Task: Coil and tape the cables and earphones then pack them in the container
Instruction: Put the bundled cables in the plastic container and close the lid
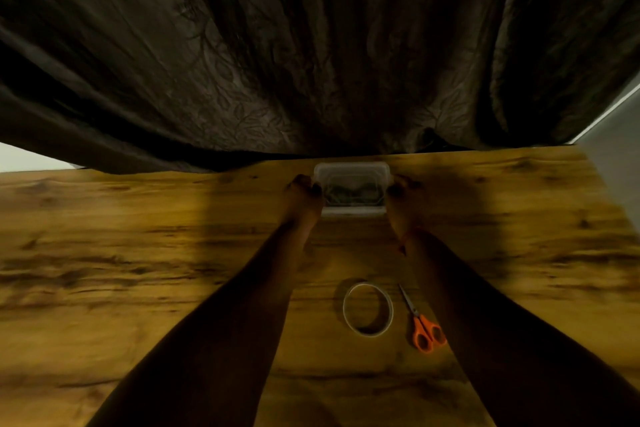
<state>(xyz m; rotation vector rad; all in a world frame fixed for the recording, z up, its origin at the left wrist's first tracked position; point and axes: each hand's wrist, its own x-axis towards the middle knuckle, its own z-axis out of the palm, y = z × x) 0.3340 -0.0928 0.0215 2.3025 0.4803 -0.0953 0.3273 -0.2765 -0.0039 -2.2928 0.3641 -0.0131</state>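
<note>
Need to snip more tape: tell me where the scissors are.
In the head view, the orange-handled scissors lie on the wooden table, just right of the tape roll, close to the right forearm.

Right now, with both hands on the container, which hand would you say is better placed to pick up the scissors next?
Probably the right hand. The scissors lie on the table just inside the right forearm, whereas the left hand would have to cross over the tape roll. Both hands now grip the container.

Dim, warm light; blurred wide-angle view bends at edges, arms in deep shadow.
</note>
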